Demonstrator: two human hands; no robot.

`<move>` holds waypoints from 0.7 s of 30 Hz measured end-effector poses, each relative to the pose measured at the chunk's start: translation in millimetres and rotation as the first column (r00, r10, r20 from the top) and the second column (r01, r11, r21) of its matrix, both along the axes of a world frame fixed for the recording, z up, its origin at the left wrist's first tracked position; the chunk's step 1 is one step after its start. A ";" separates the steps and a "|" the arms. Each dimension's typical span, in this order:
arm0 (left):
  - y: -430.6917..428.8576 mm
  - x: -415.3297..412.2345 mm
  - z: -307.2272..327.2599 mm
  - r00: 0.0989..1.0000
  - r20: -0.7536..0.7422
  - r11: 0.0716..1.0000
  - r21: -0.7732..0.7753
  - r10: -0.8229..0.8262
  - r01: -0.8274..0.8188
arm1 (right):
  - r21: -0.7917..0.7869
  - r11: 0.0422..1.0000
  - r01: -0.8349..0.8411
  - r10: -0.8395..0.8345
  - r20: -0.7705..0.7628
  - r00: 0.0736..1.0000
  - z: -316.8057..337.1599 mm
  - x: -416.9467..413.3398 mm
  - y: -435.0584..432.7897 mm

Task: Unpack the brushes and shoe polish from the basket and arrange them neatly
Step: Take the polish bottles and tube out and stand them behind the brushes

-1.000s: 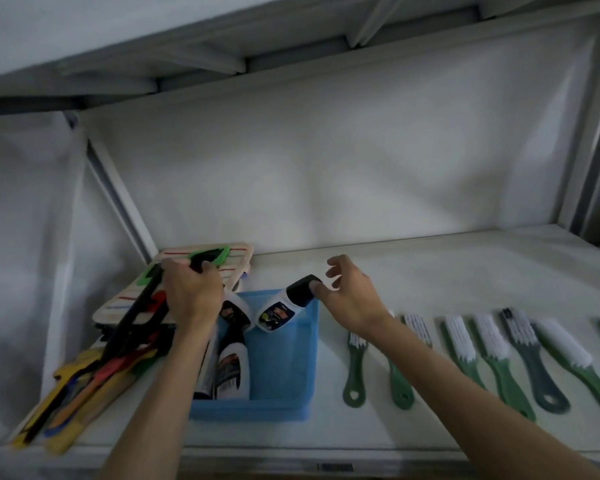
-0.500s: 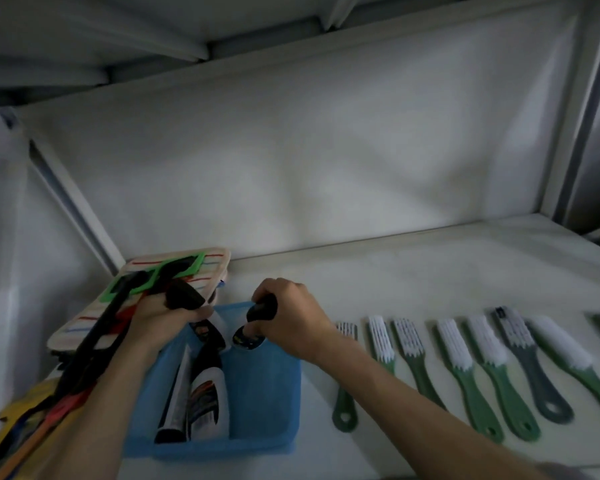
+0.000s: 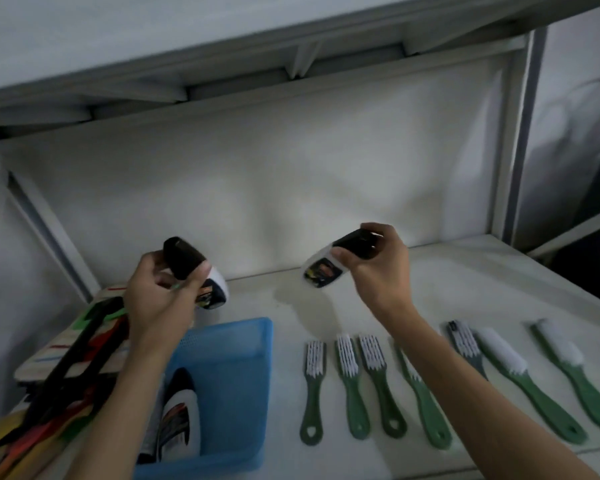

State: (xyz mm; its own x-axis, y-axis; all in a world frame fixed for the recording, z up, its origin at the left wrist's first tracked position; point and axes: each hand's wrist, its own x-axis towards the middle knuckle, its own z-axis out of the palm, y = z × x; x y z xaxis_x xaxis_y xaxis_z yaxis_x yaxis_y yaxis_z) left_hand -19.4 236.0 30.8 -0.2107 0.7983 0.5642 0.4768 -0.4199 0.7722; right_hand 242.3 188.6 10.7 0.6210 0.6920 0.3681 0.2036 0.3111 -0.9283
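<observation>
Across the lower half of the frame runs the white shelf [image 3: 430,271], your working surface, with its back wall behind. At lower left sits the blue basket [image 3: 229,375], and at least one more polish bottle [image 3: 181,420] lies inside it, near the left wall. Left of the basket, a pile of flat coloured items [image 3: 66,368] crowds the shelf edge; keep clear of it. Along the lower right, the green brushes [image 3: 426,393] lie in a row, bristles toward the wall, handles toward you, with your right forearm crossing over one of them.

Your left hand [image 3: 160,299] is closed round the left polish bottle [image 3: 201,275], fingers on the black cap, held above the basket's far left corner. Your right hand [image 3: 374,268] pinches the right polish bottle [image 3: 336,261] by its black cap, the white body hanging down and left, in the air above bare shelf behind the brushes.

To do this step well, I judge you should stand both bottles upright on the open strip behind the brush row, base down first, labels toward you. Set them just beside each other in a line parallel to the brushes. A cap pinch lets the body swing, so steady it on the shelf before you let go. Then return for the bottle in the basket.
</observation>
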 end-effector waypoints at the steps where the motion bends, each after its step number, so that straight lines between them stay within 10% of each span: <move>1: -0.1 12.8 0.1 1.000 0.018 1.000 0.015 -0.017 0.017 | -0.032 0.999 0.032 -0.031 0.030 0.999 -4.1 9.8 2.0; 9: 16.6 106.3 -40.9 0.972 -0.132 0.972 -0.159 -0.196 0.174 | -0.248 0.967 0.052 0.027 0.304 0.952 -31.6 31.3 22.6; 21: 40.9 135.2 -77.5 0.912 -0.383 0.931 -0.365 -0.147 -0.003 | -0.461 0.886 0.055 0.242 0.559 0.793 -39.9 18.0 23.4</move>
State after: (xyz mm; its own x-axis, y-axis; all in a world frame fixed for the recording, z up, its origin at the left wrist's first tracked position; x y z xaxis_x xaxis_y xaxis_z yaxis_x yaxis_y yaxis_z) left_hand 115.7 276.9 -46.7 0.0368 0.9627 0.2680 0.7533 -0.2029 0.6255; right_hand 260.3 212.0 -29.2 0.3072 0.9090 0.2815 0.7416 -0.0433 -0.6695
